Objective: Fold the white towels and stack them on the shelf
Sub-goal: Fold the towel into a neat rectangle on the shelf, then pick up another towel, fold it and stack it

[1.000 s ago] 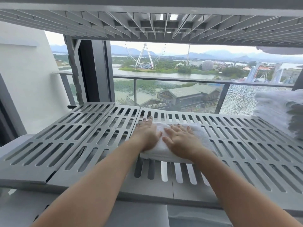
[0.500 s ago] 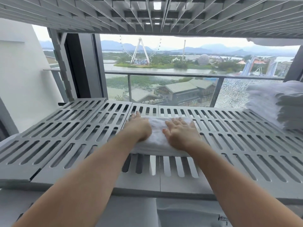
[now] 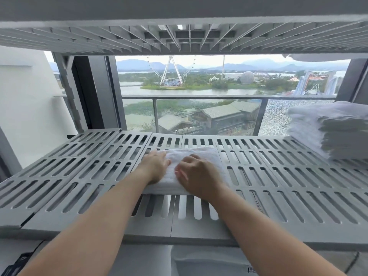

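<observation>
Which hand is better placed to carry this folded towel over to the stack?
Right hand, probably: it rests on the folded towel, nearer the stack at the right of the shelf.

One folded white terry towel (image 3: 201, 154), lying alone. One stack of folded white towels (image 3: 328, 132); layer count unclear. Two grey slotted plastic shelf tiers: lower tier (image 3: 278, 176), upper tier (image 3: 99, 38). Two hands: left hand (image 3: 156, 166), right hand (image 3: 197, 176).

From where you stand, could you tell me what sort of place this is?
Probably a hotel linen area by a high balcony: slatted shelf, stacked white towels, and a glass railing overlooking a Ferris wheel.
</observation>
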`<state>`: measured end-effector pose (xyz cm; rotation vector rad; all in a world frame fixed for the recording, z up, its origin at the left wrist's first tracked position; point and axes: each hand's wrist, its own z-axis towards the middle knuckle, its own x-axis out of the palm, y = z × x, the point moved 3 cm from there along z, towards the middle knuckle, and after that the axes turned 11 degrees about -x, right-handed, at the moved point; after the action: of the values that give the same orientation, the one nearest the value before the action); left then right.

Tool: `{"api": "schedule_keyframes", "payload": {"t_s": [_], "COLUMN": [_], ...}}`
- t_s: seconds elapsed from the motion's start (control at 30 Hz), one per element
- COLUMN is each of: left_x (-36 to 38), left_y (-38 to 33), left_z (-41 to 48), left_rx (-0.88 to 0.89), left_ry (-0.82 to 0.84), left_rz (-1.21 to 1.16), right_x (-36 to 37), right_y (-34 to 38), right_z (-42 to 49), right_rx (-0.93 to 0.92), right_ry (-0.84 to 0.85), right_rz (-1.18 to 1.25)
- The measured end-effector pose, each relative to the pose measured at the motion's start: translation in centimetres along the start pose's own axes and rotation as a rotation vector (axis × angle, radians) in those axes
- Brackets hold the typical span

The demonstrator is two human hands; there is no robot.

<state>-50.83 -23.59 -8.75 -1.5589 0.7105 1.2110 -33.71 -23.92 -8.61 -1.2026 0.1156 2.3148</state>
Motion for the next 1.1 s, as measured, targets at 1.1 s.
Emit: {"api": "schedule_keyframes", "payload": {"t_s": [1.1], "left_x": [3.1], "left_y": [-11.2], "left_z": [-6.7], "left_rx": [-0.023], "left_ry": [-0.087], "left_rz": [0.124], "right_x": [-7.5], "right_y": [-7.2], "right_z": [-14.6], "right_rx": [1.010], "right_ry": [-0.152], "right_rz": [0.562]}}
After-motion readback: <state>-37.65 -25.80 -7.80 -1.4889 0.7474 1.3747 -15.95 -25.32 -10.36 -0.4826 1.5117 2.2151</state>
